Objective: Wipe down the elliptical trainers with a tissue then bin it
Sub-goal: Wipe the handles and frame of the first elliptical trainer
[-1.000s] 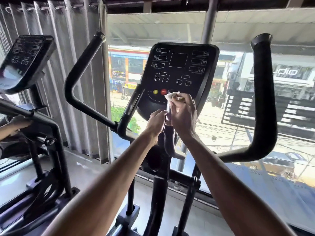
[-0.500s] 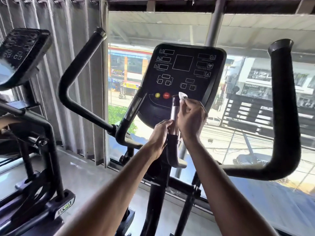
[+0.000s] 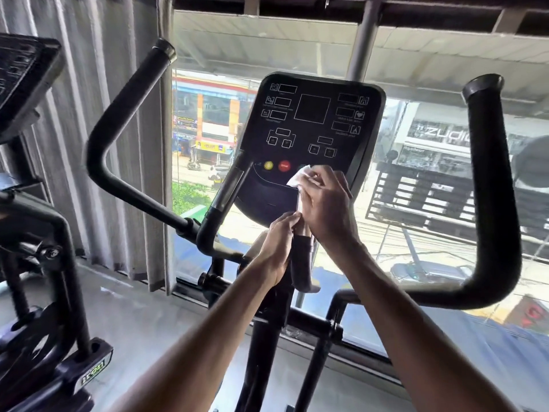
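A black elliptical trainer stands in front of me, its console [image 3: 312,120] facing me with a yellow and a red button. My right hand [image 3: 325,203] is wrapped around the upper part of the small inner right grip, pressing a white tissue [image 3: 301,177] against it; the tissue sticks out above my fingers, in front of the console's lower edge. My left hand [image 3: 277,245] pinches the same grip [image 3: 303,263] just below, at its left side. The other inner grip [image 3: 221,200] stands free at the left.
Long black swing handles rise at the left [image 3: 118,135] and right [image 3: 493,188] of the console. A second elliptical [image 3: 38,233] stands at the left beside grey curtains [image 3: 98,84]. A large window [image 3: 416,203] behind the machine overlooks a street. The floor is grey concrete.
My right hand with the tissue slid down the inner grip and has come back up near its top. My left hand stayed on the grip below. The view shifted slightly.
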### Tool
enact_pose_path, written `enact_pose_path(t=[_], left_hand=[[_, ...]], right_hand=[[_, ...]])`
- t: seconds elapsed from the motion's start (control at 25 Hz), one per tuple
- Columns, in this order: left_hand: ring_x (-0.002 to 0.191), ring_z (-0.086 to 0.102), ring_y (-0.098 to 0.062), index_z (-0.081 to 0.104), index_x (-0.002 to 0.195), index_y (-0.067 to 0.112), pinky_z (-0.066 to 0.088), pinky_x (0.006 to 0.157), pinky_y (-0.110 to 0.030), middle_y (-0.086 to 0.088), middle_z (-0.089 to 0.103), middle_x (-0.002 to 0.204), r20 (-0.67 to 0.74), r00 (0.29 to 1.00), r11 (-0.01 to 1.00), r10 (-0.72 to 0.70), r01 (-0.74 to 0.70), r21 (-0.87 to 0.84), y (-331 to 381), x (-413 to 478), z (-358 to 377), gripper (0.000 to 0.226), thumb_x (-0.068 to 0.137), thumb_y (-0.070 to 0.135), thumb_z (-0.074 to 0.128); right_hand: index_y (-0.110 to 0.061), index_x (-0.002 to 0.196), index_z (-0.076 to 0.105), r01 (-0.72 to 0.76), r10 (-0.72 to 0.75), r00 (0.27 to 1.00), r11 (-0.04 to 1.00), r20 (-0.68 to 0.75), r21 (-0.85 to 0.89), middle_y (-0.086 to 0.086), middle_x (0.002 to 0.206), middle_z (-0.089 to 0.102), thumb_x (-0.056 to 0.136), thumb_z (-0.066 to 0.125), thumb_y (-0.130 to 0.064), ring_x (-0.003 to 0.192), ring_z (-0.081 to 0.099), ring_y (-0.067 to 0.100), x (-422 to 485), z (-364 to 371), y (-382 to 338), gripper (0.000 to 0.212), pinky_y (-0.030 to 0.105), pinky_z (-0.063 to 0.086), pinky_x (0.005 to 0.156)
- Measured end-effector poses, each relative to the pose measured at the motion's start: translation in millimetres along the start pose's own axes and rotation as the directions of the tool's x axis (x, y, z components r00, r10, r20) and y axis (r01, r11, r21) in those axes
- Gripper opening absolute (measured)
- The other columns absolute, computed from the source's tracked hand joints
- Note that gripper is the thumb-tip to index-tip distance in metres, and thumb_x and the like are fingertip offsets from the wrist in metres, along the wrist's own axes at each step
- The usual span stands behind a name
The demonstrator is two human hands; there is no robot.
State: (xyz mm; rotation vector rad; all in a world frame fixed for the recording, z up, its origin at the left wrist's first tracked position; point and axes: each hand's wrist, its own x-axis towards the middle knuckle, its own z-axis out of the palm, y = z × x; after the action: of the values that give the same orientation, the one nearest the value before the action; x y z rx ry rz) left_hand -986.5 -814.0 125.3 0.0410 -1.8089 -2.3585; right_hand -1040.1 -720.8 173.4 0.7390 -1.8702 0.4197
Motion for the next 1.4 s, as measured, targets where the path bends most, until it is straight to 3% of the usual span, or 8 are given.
enact_pose_path(t=[0.12,0.28,0.4,0.48,0.56,0.76,1.12,1.4], left_hand=[[0.063,0.061,-0.014,0.067,0.074,0.024,0.052,0.069,-0.031,0.002,0.064,0.069,-0.014,1.0,1.0,0.001,-0.001,-0.021,1,-1,2,0.04,0.106,0.019,0.044],[0.082,0.061,-0.028,0.07,0.075,0.028,0.053,0.08,-0.045,-0.008,0.067,0.084,-0.025,0.999,1.0,0.024,-0.024,0.017,-1,3,3,0.036,0.101,0.027,0.045],[0.087,0.068,-0.034,0.072,0.08,0.029,0.057,0.094,-0.06,-0.012,0.072,0.091,-0.038,0.998,0.996,0.05,-0.047,0.078,2,9,2,0.03,0.095,0.035,0.047],[0.096,0.072,-0.038,0.074,0.087,0.028,0.054,0.097,-0.063,-0.012,0.075,0.097,-0.039,0.996,0.991,0.075,-0.07,0.116,7,15,1,0.03,0.092,0.04,0.048],[0.099,0.072,-0.036,0.074,0.096,0.026,0.055,0.098,-0.059,-0.011,0.076,0.101,-0.055,0.994,0.988,0.097,-0.089,0.126,14,21,3,0.03,0.093,0.043,0.049],[0.076,0.068,-0.031,0.062,0.088,0.021,0.056,0.073,-0.046,-0.013,0.067,0.086,-0.091,0.988,0.99,0.125,-0.118,0.079,15,26,17,0.023,0.095,0.039,0.049],[0.073,0.057,-0.028,0.057,0.098,0.013,0.053,0.055,-0.03,-0.013,0.057,0.085,-0.064,0.993,0.995,0.103,-0.102,0.013,16,19,17,0.018,0.107,0.024,0.046],[0.06,0.06,-0.019,0.061,0.1,0.01,0.052,0.051,-0.024,-0.01,0.062,0.074,-0.052,0.989,0.991,0.137,-0.136,0.014,21,7,20,0.019,0.107,0.023,0.048]], right_hand=[[-0.014,0.103,0.08,-0.377,0.413,0.905,0.889,-0.099,0.262,-0.004,0.094,0.074,0.097,0.066,-0.028,0.084,0.067,0.009,-16,-3,1,0.02,0.021,0.048,0.075],[-0.019,0.088,0.082,-0.738,0.829,0.502,0.261,0.248,0.623,-0.011,0.066,0.07,0.09,0.074,-0.034,0.06,0.06,0.008,11,19,11,0.018,0.032,0.052,0.063],[-0.022,0.104,0.08,-0.62,0.694,0.702,0.486,0.159,0.616,-0.01,0.096,0.078,0.092,0.071,-0.032,0.084,0.069,0.002,21,17,20,0.018,0.035,0.06,0.084],[-0.02,0.109,0.079,-0.325,0.364,0.931,0.809,0.016,0.49,-0.012,0.106,0.075,0.096,0.068,-0.022,0.098,0.068,-0.002,17,3,22,0.017,0.021,0.055,0.09],[-0.017,0.111,0.077,-0.071,0.09,0.995,0.936,-0.039,0.344,-0.008,0.108,0.075,0.098,0.065,-0.017,0.101,0.068,0.004,18,-4,31,0.018,0.02,0.052,0.092],[-0.031,0.104,0.078,-0.079,-0.05,0.93,0.941,0.365,0.33,-0.014,0.101,0.077,0.098,0.06,-0.031,0.093,0.071,0.0,64,-4,38,0.019,0.031,0.059,0.085],[-0.024,0.106,0.079,-0.004,-0.002,1.0,0.893,0.014,0.45,-0.012,0.105,0.076,0.098,0.067,-0.025,0.1,0.069,0.001,33,4,41,0.014,0.021,0.054,0.09],[-0.019,0.109,0.08,-0.427,0.599,0.801,0.577,-0.006,0.696,-0.011,0.101,0.077,0.096,0.07,-0.026,0.091,0.072,-0.002,-28,24,22,0.017,0.025,0.059,0.075]])
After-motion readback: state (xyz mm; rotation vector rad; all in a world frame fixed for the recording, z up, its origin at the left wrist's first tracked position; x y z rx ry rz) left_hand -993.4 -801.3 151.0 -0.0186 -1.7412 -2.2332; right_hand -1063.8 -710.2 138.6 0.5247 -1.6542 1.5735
